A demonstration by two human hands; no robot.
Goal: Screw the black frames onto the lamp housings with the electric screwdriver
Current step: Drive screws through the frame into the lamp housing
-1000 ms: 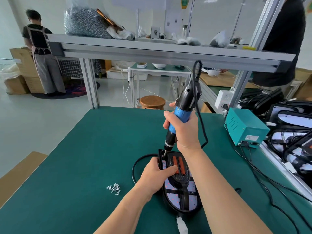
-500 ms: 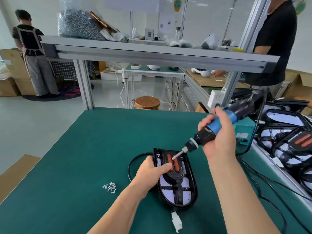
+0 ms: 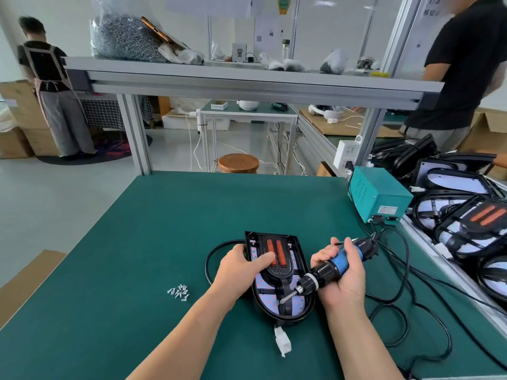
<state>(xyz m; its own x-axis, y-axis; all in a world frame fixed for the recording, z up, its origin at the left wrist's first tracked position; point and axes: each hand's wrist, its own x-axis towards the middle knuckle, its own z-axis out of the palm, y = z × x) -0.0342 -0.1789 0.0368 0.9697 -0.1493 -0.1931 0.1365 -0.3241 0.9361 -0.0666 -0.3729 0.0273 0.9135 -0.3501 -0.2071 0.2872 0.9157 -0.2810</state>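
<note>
Head view: left hand (image 3: 241, 266) holds lamp (image 3: 300, 314), right hand (image 3: 343, 286) grips screwdriver (image 3: 338, 263) with its bit at the frame (image 3: 277, 272); judged partway, spare screws (image 3: 179, 292) left of both hands.

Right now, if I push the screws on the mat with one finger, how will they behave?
The screws are tiny and lie loose in a heap, so they would probably scatter, not slide together. Some may roll, though the matte-looking mat should slow them. Each is likely very light.
</note>
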